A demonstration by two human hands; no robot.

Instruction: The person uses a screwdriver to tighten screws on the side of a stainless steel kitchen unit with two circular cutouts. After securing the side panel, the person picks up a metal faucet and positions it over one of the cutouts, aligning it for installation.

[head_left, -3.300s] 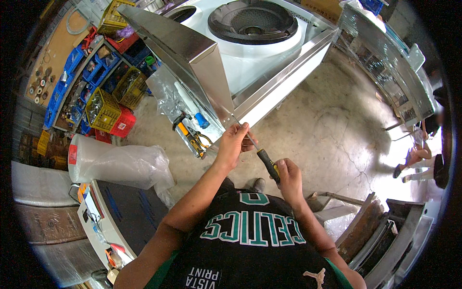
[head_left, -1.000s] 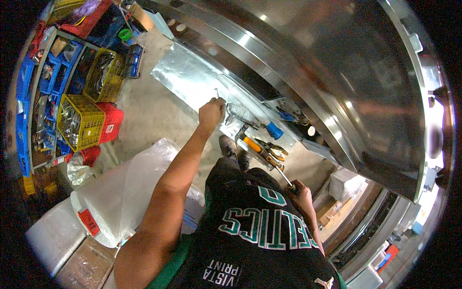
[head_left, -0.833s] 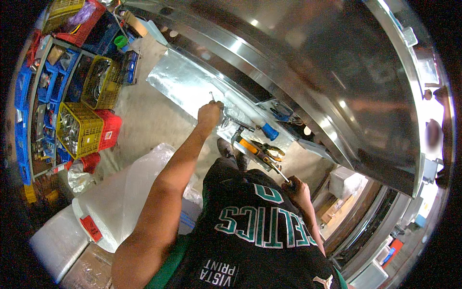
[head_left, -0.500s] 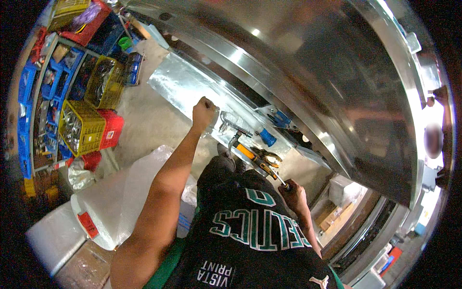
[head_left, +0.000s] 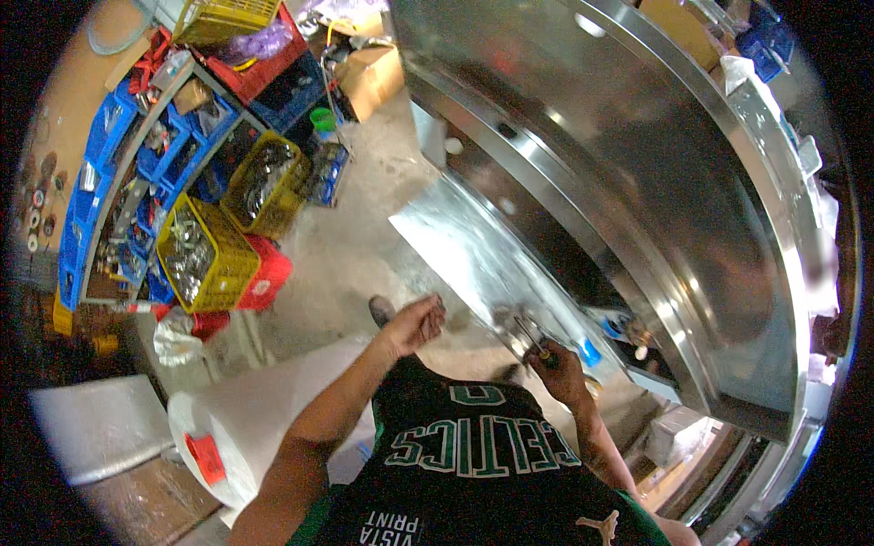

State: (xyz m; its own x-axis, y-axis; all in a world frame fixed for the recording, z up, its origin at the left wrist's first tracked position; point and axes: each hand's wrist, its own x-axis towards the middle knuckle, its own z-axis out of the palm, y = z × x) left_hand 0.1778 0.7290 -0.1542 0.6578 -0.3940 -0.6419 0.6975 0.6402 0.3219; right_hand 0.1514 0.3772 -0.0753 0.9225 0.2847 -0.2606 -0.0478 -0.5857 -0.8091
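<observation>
1. The right hand (head_left: 557,364) is closed around a screwdriver (head_left: 531,338). It grips the dark handle, and the thin metal shaft points up and to the left toward the steel panel (head_left: 473,246).
2. The left hand (head_left: 415,320) hangs in the air just left of the panel's lower end, fingers curled in loosely. I cannot tell whether it holds something small; nothing shows in it.
3. The screwdriver sits low in the middle of the view, its tip at or just off the panel's shiny face. Contact is too small to make out.
4. The screwdriver looks light and stiff. The handle is the place to hold it, since the bare shaft is thin and probably slick.
5. The panel is a long, flat sheet of bright metal leaning under a big steel cabinet (head_left: 655,173). It likely flexes, is smooth to the touch and may have sharp edges, so its folded rim gives the safer hold.
6. To the left stand yellow crates (head_left: 205,250) full of metal parts, blue bins (head_left: 109,155) on a shelf and a white roll (head_left: 264,419) on the concrete floor (head_left: 350,246).
</observation>
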